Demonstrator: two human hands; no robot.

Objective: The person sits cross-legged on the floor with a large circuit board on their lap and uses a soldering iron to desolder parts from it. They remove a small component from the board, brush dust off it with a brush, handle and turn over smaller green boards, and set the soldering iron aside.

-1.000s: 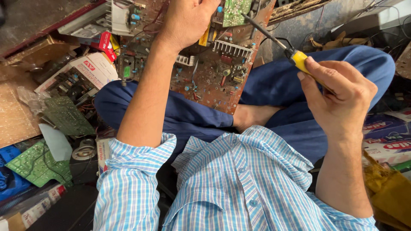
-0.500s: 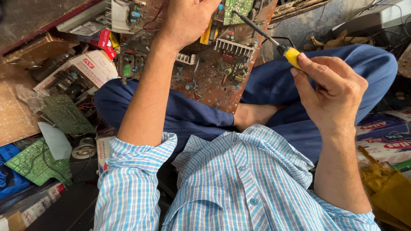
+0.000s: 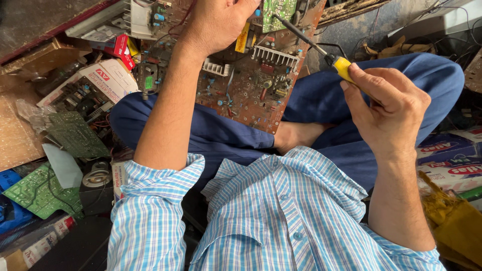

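The left hand (image 3: 221, 22) presses down on the top of the brown board (image 3: 251, 75), its fingers curled over the edge, apparently to steady it where it lies tilted across the blue-trousered lap (image 3: 216, 130). The right hand (image 3: 389, 113) is closed round the yellow handle of a screwdriver (image 3: 321, 50), shaft angled up-left so the tip meets the board near a small green board (image 3: 278, 9). The brown board is crowded with finned heatsinks, capacitors and wires

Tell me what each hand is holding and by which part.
The right hand grips a yellow-handled screwdriver by its handle. The left hand holds the brown circuit board at its upper part.
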